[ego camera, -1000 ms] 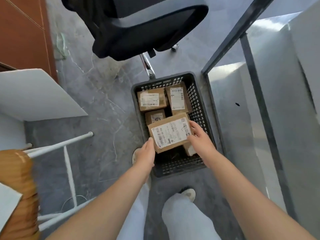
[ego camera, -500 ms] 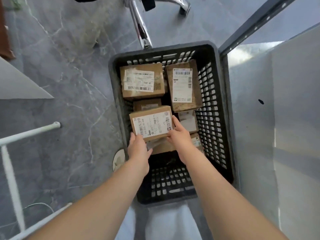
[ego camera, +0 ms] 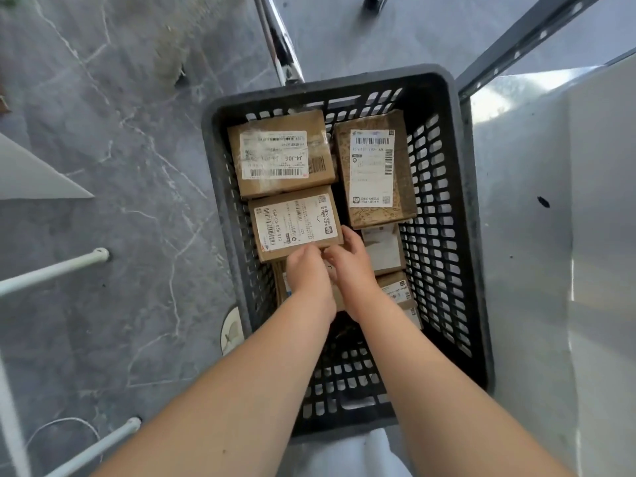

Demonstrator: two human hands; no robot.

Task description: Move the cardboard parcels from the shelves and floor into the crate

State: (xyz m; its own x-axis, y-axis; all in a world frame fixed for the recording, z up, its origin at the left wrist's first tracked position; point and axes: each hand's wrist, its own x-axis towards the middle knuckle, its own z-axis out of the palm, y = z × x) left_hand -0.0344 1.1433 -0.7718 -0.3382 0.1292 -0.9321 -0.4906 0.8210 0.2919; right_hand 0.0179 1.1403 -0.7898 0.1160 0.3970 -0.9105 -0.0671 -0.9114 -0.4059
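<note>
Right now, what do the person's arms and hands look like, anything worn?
The left hand and right hand are bare: no gloves, rings or watch show. The left forearm and right forearm are uncovered to the frame edge, no sleeve in view.

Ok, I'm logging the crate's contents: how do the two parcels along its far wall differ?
The far-left parcel lies crosswise, its label wider than tall; the far-right parcel lies lengthwise, its label taller than wide. The far-left parcel is wrapped in shiny clear tape; the far-right parcel shows bare patterned cardboard. Both are brown, label up, in the crate.
</note>
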